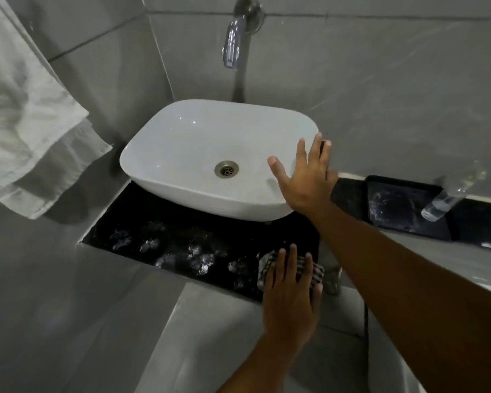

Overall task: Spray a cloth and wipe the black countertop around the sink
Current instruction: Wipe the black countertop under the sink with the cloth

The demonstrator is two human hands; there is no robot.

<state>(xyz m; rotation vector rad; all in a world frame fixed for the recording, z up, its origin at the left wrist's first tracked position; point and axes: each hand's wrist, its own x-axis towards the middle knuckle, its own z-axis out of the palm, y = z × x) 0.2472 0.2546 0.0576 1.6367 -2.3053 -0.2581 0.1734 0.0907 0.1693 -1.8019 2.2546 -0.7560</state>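
A checked cloth (309, 269) lies on the black countertop (153, 222) at its front right corner. My left hand (289, 287) presses flat on the cloth, fingers spread over it. Pale smears and spots mark the countertop in front of the white sink (182, 143). My right hand (306, 177) rests open on the sink's right rim and holds nothing. A clear spray bottle (442, 201), blurred, stands on the ledge to the right.
A black tray (403, 211) lies on the right ledge under the bottle. A chrome tap (234, 43) juts from the grey tiled wall above the sink. A white towel (26, 123) hangs at the left. The counter's front edge drops to grey tiles.
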